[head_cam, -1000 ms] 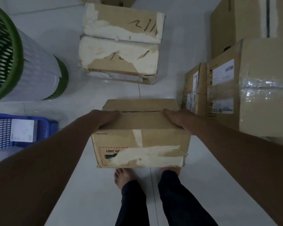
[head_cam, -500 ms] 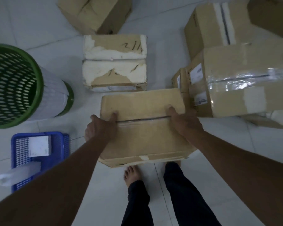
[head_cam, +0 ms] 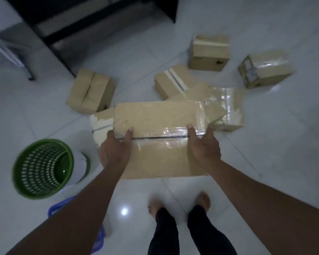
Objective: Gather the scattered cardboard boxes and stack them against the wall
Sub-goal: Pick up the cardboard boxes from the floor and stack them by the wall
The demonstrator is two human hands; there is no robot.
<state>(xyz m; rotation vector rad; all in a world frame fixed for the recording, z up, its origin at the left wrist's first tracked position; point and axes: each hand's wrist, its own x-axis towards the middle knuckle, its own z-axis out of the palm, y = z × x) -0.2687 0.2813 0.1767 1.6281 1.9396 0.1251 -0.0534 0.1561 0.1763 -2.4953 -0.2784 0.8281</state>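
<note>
I hold a taped cardboard box (head_cam: 158, 124) up in front of me, above the floor. My left hand (head_cam: 114, 151) grips its left side with the thumb on top. My right hand (head_cam: 203, 148) grips its right side, thumb on the top flap. Several other cardboard boxes lie scattered on the white tiles beyond it: one at the left (head_cam: 91, 91), a white-taped one (head_cam: 99, 126) partly hidden behind the held box, one with a tape stripe (head_cam: 171, 80), a plastic-wrapped one (head_cam: 226, 107), and two farther right (head_cam: 209, 52) (head_cam: 265, 69).
A green mesh bin (head_cam: 42, 166) stands on the floor at my left. A blue basket (head_cam: 98, 242) shows near my left arm. Dark furniture (head_cam: 92, 17) stands at the back. My bare feet (head_cam: 203, 199) are on the tiles below the box.
I have lifted the box higher and my view has risen, so more of the floor and farther boxes show. Both hands keep their grip.
</note>
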